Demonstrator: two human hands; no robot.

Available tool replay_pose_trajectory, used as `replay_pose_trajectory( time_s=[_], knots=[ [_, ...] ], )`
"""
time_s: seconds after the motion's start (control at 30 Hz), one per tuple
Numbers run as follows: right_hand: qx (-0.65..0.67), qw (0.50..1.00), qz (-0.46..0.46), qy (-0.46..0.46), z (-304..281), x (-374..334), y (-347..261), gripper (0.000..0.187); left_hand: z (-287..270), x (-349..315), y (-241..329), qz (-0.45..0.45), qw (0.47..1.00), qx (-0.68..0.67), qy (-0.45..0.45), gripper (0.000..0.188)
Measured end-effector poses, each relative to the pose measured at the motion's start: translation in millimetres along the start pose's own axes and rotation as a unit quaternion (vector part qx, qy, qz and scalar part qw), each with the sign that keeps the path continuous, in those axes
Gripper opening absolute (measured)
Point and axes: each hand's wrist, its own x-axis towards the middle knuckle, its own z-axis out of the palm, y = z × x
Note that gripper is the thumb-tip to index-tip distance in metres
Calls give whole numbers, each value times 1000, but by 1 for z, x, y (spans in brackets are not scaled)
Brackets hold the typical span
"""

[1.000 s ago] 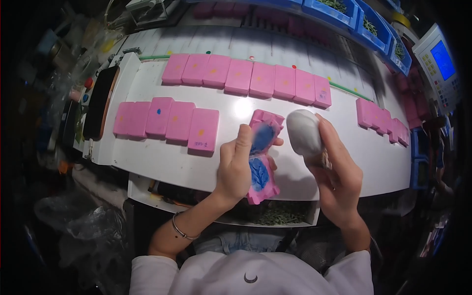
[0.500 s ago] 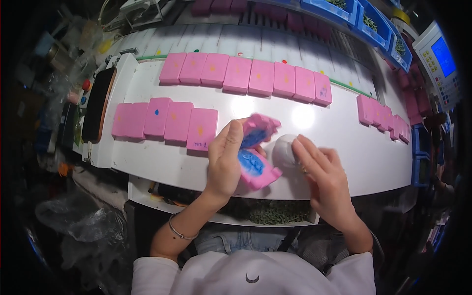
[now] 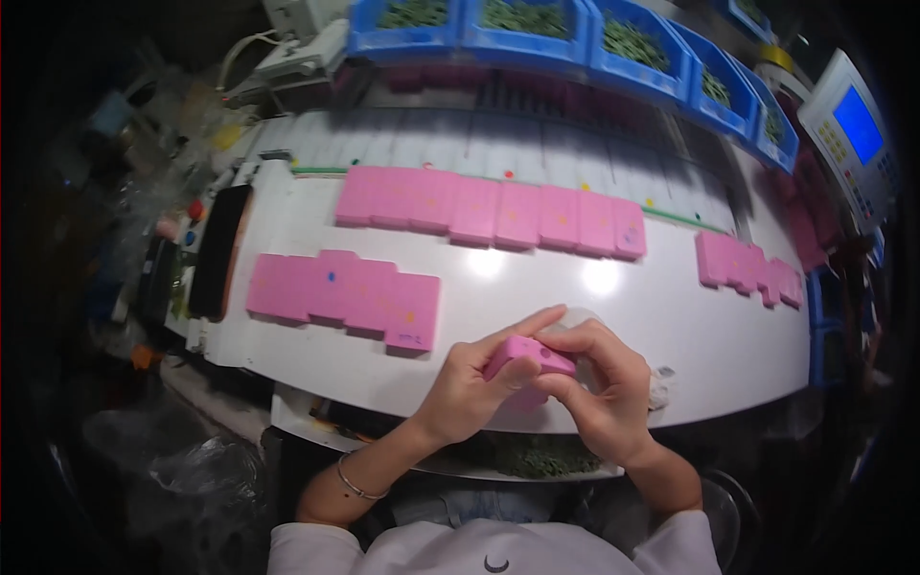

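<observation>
Close to the table's near edge, a small pink rubber mold (image 3: 525,351) is held between both hands, its halves together and a dark round hole showing in its upper side. My left hand (image 3: 460,388) is closed on its left end, thumb against the near face. Around the right end curl the fingers and thumb of my right hand (image 3: 609,388). The inner faces of the mold are hidden. A pale rounded shape (image 3: 578,316) shows just behind my fingers; I cannot make out what it is. Beside my right hand lies a crumpled white thing (image 3: 661,386).
Pink molds stand in a long back row (image 3: 517,213), a left row (image 3: 350,292) and a right group (image 3: 743,264) on the white table (image 3: 709,355). Blue bins (image 3: 527,53) of green pieces line the back. A phone (image 3: 220,251) lies left; a control panel (image 3: 853,129) stands right.
The mold was spread open, blue inside, in my left hand; its halves are now together. My right hand has left the white rounded thing and closed on the mold. The view has tilted up.
</observation>
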Motion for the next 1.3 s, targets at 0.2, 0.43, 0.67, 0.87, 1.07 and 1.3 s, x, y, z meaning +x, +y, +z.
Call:
replay_pose_trajectory(
  time_s=[0.2,0.43,0.67,0.87,1.07,1.3],
  knots=[
    [-137,989,-59,-9,35,26,7,86,-47,14,28,-17,985,45,164,53],
    [-261,948,-95,-154,87,42,19,86,-227,83,87,-63,909,233,340,30],
    [-278,937,-82,-193,88,49,23,84,-325,150,73,-42,659,589,466,37],
    [-214,957,-68,-183,85,55,27,85,-333,156,70,-34,652,631,419,35],
    [-83,993,-49,-68,74,53,25,88,-229,126,74,76,685,664,290,36],
    [-151,968,-200,17,57,46,11,89,-52,13,54,-231,960,157,-31,54]
  ],
)
